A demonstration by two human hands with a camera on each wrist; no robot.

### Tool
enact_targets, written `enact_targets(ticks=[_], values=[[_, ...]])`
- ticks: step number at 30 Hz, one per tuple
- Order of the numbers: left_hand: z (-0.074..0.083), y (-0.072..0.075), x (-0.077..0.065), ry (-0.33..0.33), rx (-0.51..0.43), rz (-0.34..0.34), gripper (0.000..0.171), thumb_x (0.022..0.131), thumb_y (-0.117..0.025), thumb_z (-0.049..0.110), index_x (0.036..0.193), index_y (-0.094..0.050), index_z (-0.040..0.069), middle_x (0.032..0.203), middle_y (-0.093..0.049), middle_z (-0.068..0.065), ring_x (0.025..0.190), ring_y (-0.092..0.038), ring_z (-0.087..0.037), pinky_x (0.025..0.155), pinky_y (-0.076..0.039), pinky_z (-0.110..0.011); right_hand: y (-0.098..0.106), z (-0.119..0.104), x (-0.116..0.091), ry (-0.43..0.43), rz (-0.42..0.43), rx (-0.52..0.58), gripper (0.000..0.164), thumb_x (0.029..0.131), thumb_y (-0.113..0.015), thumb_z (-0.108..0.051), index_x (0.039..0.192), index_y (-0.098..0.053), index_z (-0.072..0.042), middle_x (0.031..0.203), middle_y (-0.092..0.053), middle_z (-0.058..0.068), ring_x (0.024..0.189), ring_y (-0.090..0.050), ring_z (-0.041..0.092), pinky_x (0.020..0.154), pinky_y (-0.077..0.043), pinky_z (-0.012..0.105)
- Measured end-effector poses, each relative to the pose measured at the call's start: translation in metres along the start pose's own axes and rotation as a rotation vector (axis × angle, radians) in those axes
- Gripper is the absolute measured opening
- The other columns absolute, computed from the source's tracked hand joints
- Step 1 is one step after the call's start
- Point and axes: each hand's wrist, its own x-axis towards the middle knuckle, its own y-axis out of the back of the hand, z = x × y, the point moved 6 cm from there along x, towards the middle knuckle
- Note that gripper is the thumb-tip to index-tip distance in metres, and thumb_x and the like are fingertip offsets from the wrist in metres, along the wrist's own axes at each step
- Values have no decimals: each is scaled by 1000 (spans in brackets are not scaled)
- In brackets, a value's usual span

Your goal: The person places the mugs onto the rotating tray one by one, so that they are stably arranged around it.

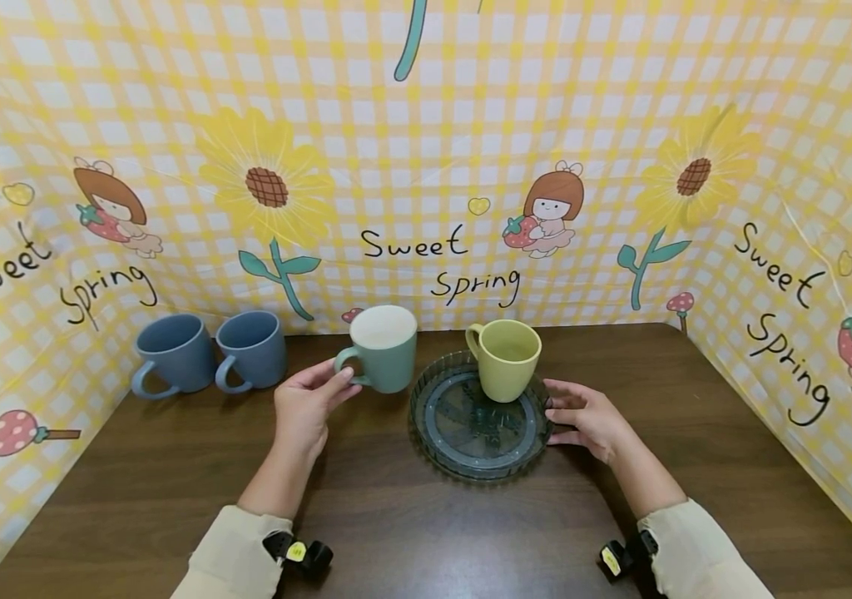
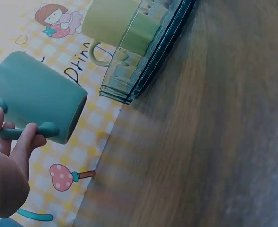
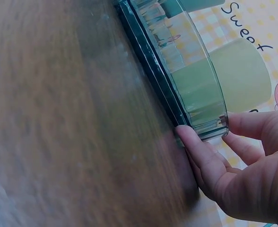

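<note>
My left hand (image 1: 304,408) pinches the handle of a green mug (image 1: 387,353) with a white inside. In the left wrist view the green mug (image 2: 39,97) hangs upright above the table, just left of a round, smoky clear tray (image 1: 441,456) with a fluted wall. A yellow-green mug (image 1: 508,366) stands toward the back right inside the tray, its handle pointing left. At the tray's right side, my right hand (image 1: 583,416) holds the wall. In the right wrist view, fingers (image 3: 203,149) lie against the tray's lower edge and others meet its rim.
Two blue mugs, a larger one (image 1: 177,353) and a smaller one (image 1: 252,345), stand at the back left of the dark wooden table (image 1: 426,532). A yellow checked cloth (image 1: 396,166) with printed figures rises behind the table and along both sides.
</note>
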Motion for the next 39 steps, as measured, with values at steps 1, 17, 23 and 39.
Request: enact_targets(ticks=[1,17,23,39], values=[[0,-1,0,0,1,-2,22,80,-71,-15,85,-77,6,80,-71,-9,70,-71,-21,70,-60,-42,0,0,0,0,-1,0,63,93,-59,6,149,-32,1,133,-39,26,103,-52,23,73,-60,42],[-2,-16,-3,4,-3,-45,25,81,-70,-15,82,-78,8,81,-71,-8,73,-72,-21,69,-60,-41,0,2,1,-4,6,13,63,91,-60,6,149,-33,2,128,-41,24,100,-53,22,73,-60,42],[-4,-22,-4,22,1,-68,22,80,-72,-14,84,-78,7,81,-71,-9,74,-72,-24,70,-60,-42,1,1,0,-3,7,7,63,92,-60,6,149,-33,1,129,-41,24,100,-54,23,73,-61,41],[-13,-33,-6,51,18,-79,21,81,-71,-14,85,-77,6,82,-71,-9,75,-72,-25,70,-61,-41,2,1,-1,-9,2,11,63,93,-59,6,150,-32,1,135,-37,29,100,-56,25,73,-60,41]])
